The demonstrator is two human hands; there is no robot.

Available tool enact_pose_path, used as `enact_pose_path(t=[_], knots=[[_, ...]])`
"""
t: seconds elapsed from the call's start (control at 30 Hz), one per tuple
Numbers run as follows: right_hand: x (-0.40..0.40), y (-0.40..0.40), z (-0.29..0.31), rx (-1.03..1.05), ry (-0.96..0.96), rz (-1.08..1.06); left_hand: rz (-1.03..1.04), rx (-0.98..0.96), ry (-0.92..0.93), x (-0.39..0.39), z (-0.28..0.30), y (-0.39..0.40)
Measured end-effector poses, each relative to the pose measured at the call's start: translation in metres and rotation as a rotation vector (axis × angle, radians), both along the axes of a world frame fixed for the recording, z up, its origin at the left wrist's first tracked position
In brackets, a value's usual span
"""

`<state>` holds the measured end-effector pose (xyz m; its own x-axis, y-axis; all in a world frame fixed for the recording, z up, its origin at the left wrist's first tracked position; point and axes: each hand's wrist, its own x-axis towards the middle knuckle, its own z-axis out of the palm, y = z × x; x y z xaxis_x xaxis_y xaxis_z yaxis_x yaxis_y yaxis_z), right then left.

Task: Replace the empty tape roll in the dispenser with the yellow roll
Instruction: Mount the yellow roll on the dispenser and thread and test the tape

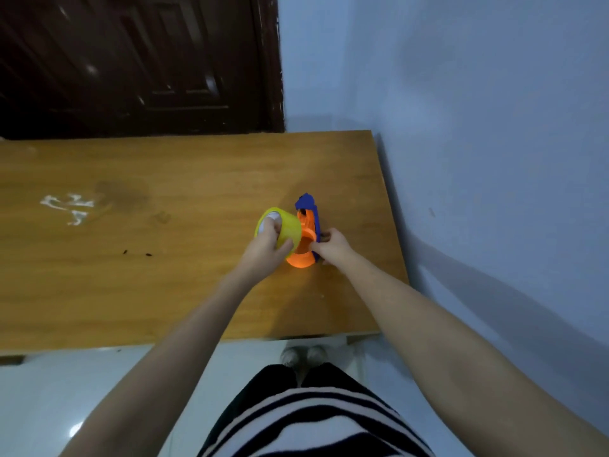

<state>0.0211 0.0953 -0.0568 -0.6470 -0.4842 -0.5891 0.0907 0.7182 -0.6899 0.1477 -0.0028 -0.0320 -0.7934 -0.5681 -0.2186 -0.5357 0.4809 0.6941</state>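
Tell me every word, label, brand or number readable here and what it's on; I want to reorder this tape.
None can be read.
Yellow roll: no print shows.
Dispenser: blue and orange plastic, no brand shows.
Table: white marks near its left side, smeared strokes, not legible as text.

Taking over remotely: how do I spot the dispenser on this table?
Look to the wooden table, near its right edge by the blue wall. There the right hand grips the dispenser, just right of the yellow roll that the left hand holds. It is the only orange and blue thing: an orange hub on a blue frame.
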Motion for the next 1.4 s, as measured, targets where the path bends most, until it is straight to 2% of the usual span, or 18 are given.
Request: enact_pose_path(t=[0.33,0.6,0.83,1.07,1.4], knots=[[-0.014,0.006,0.007,0.034,-0.076,0.036,-0.010,0.062,-0.090,0.007,-0.016,0.005],[-0.039,0.018,0.015,0.081,-0.034,0.127,-0.020,0.004,-0.107,0.009,-0.015,0.009],[-0.039,0.021,0.016,0.051,-0.047,0.146,0.017,0.038,-0.096,0.022,-0.014,0.009],[-0.021,0.033,0.007,-0.018,0.068,0.187,-0.015,0.101,-0.026,0.049,-0.023,0.017],[-0.003,0.051,0.003,-0.062,0.125,0.211,0.003,0.159,-0.001,0.061,-0.026,0.018]])
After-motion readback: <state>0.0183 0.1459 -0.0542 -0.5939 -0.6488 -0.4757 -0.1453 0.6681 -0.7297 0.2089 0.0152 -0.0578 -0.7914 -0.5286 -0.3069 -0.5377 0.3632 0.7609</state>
